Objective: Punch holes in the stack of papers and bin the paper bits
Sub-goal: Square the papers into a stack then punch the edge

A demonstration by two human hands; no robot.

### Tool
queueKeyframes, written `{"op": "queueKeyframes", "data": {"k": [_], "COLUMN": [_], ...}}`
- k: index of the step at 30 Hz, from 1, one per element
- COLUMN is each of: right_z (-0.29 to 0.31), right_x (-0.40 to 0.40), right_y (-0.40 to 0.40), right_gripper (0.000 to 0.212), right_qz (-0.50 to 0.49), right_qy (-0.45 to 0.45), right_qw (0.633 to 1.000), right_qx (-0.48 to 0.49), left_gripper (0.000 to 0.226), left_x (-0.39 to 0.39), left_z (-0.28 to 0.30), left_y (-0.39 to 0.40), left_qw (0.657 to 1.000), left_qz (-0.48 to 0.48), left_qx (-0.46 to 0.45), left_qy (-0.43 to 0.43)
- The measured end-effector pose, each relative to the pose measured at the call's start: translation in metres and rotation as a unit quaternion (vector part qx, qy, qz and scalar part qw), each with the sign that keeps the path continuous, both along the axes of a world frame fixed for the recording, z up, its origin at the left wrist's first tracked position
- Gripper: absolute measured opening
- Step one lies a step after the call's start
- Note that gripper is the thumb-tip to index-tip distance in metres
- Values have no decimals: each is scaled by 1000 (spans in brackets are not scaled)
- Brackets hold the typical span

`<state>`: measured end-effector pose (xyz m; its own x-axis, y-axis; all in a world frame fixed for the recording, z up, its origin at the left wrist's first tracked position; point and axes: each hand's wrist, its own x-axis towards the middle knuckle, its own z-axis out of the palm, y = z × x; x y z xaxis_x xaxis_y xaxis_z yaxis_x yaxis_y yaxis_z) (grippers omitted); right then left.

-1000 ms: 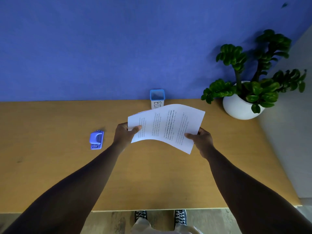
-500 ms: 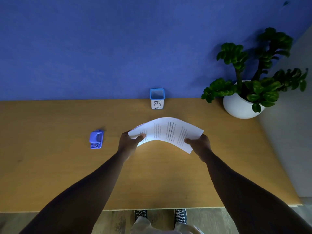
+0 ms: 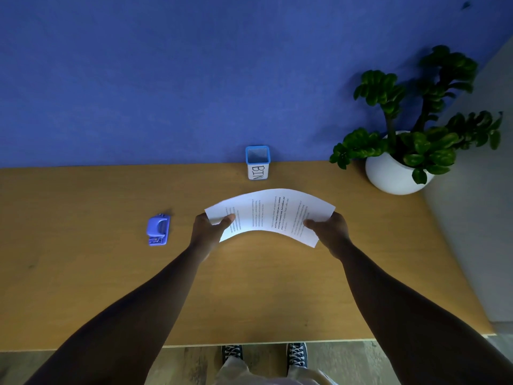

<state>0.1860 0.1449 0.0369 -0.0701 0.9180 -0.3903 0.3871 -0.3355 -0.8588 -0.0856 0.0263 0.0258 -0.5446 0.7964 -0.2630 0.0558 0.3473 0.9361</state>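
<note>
Stack of papers [image 3: 270, 215] held over mid-desk, both short ends gripped, sheets bowed upward in an arch. Left hand [image 3: 208, 232] pinches the left end, thumb on top, fingers under. Right hand [image 3: 330, 232] grips the right end the same way. Whether the stack's underside touches the desk [image 3: 83, 287]: cannot tell.

Edges & room: hole punch [image 3: 157, 230] sits left of the left hand, apart from it, clear wood between. Bin [image 3: 258, 162], blue rim, labelled BIN, stands at the back edge against the blue wall [image 3: 194, 79], just behind the papers w/ a narrow strip of desk between. White plant pot [image 3: 394, 173] at the back right corner, well apart from the right hand. Front half of desk open beneath both forearms; front edge runs above the person's shoes [image 3: 297, 354]. Right edge of desk close to the pot.

Vs. 1 s ago: papers lower & nearer flat, no longer overlapping the bin in view; arch more pronounced. Both grips unchanged. Punch, bin, pot not moved.
</note>
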Motion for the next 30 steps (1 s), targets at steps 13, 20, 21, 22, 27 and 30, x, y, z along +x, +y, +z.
{"op": "queueKeyframes", "data": {"k": [13, 20, 21, 22, 27, 30], "right_z": [-10, -2, -1, 1, 3, 3], "right_x": [3, 4, 5, 5, 8, 9], "right_y": [-4, 4, 4, 5, 8, 8], "right_gripper": [31, 10, 9, 9, 13, 18], "right_qz": [25, 19, 24, 28, 15, -10], "right_qy": [-29, 55, 76, 96, 178, 207], "right_qw": [999, 998, 997, 995, 983, 977], "right_qx": [2, 9, 4, -4, -40, -56], "left_gripper": [28, 13, 12, 14, 27, 33], "left_x": [-5, -11, -14, -17, -32, -33], "left_z": [-7, 1, 2, 2, 2, 4], "left_y": [0, 7, 8, 9, 14, 13], "left_qw": [996, 997, 997, 997, 996, 996], "left_qz": [-16, 22, 31, 44, 78, 92], "left_qx": [-65, -6, -2, 1, -4, 7], "left_qy": [61, 70, 71, 69, 38, -5]}}
